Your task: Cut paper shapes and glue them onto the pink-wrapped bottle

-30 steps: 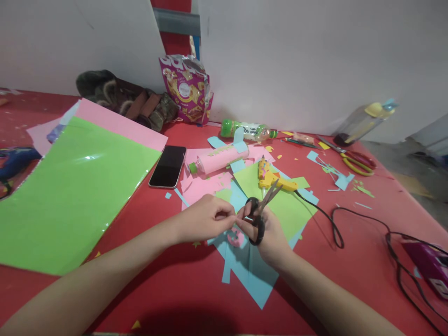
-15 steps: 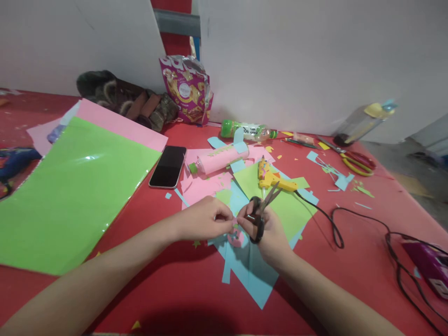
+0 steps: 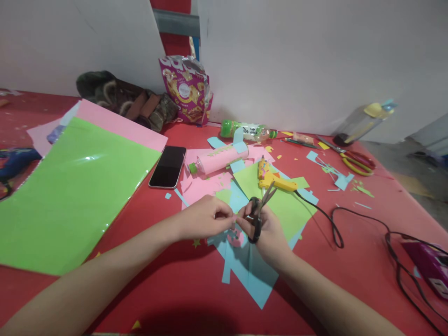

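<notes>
My left hand point(image 3: 210, 217) is closed in a pinch on a small pink paper piece point(image 3: 234, 220) at its fingertips. Black-handled scissors point(image 3: 258, 219) hang on the fingers of my right hand point(image 3: 271, 233), blades apart and pointing up and away. The right thumb and fingertip meet the left fingertips at the same pink piece. Below the hands, a pink paper cutout point(image 3: 235, 239) lies on blue paper point(image 3: 245, 270). Beyond them rests a bottle wrapped in pink paper point(image 3: 219, 159), with a yellow glue gun point(image 3: 276, 180) on green paper to its right.
A phone point(image 3: 168, 167) and large green sheets point(image 3: 80, 186) lie left. At the back are a snack bag point(image 3: 187, 91) and a green-capped bottle point(image 3: 247, 131). Right are yellow-handled scissors point(image 3: 357, 163), paper scraps, a black cord point(image 3: 364, 212) and a purple box point(image 3: 427, 266).
The scissors in my right hand have tilted slightly, their tips shifting a little left. Both hands stay almost in place, fingertips together at the pink piece.
</notes>
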The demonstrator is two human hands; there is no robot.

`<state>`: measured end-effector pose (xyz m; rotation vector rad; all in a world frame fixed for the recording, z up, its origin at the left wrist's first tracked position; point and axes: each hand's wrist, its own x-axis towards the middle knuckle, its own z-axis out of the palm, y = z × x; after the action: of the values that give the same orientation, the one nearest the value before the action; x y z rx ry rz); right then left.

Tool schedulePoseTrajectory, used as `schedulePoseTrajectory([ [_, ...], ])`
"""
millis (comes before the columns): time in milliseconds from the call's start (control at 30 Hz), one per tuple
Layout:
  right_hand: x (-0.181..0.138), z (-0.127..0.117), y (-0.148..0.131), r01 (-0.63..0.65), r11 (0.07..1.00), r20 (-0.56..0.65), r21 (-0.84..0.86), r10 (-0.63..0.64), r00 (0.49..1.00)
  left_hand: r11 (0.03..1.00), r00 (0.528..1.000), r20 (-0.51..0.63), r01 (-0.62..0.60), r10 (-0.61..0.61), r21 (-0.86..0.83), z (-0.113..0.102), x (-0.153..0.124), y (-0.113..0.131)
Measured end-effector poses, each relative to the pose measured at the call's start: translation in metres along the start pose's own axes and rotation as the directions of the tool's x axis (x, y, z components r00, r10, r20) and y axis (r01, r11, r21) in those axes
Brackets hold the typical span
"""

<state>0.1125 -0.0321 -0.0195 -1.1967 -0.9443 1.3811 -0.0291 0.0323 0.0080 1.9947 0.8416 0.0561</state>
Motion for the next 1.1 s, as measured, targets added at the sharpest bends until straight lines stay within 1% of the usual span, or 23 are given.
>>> schedulePoseTrajectory([
  [100,0.0000,0.0003,0.0001,0.002,1.000,0.001,-0.025,-0.002,1.000,1.000,1.000,0.013,0.001,-0.001,-0.002,-0.0019,-0.0007,-0.0015],
  [233,0.0009,0.0007,0.0002,-0.009,0.999,0.002,-0.054,0.009,1.000,1.000,0.999,-0.032,-0.020,0.020,0.021,-0.0053,-0.0011,-0.0009],
  [367,0.0018,0.0000,0.0006,-0.001,0.994,0.002,-0.106,0.001,1.000,0.999,0.999,-0.043,-0.021,0.023,0.036,-0.0061,-0.0005,-0.0007],
  [433,0.0014,-0.0004,0.0015,0.012,0.993,0.012,-0.114,-0.010,1.000,1.000,1.000,-0.021,-0.017,0.018,0.026,-0.0056,-0.0008,-0.0009],
  [567,0.0003,-0.0003,0.0032,0.024,0.993,0.031,-0.119,-0.020,0.999,0.998,0.997,0.067,0.029,-0.026,-0.047,-0.0060,-0.0033,0.0005],
  [700,0.0012,0.0001,0.0033,0.053,0.989,0.034,-0.140,-0.048,0.998,0.999,0.998,0.067,0.008,-0.004,-0.051,-0.0080,-0.0051,0.0033],
  [800,0.0018,0.0006,0.0029,0.067,0.987,0.044,-0.148,-0.061,0.997,0.994,0.994,0.099,0.048,-0.039,-0.096,-0.0080,-0.0054,0.0041],
  [900,0.0012,0.0018,0.0017,0.047,0.990,0.048,-0.129,-0.041,0.998,0.992,0.991,0.123,0.073,-0.060,-0.106,-0.0066,-0.0047,0.0028],
  [967,0.0003,0.0026,0.0003,0.027,0.991,0.043,-0.128,-0.022,0.999,0.999,0.997,0.074,0.020,-0.016,-0.046,-0.0058,-0.0033,0.0009],
  [1033,-0.0006,0.0030,-0.0012,0.014,0.991,0.034,-0.136,-0.009,0.999,0.997,0.998,0.009,-0.057,0.057,0.044,-0.0058,-0.0015,-0.0013],
  [1100,-0.0013,0.0029,-0.0023,0.011,0.988,0.028,-0.155,-0.007,1.000,0.989,0.994,-0.022,-0.101,0.104,0.103,-0.0065,-0.0001,-0.0030],
])
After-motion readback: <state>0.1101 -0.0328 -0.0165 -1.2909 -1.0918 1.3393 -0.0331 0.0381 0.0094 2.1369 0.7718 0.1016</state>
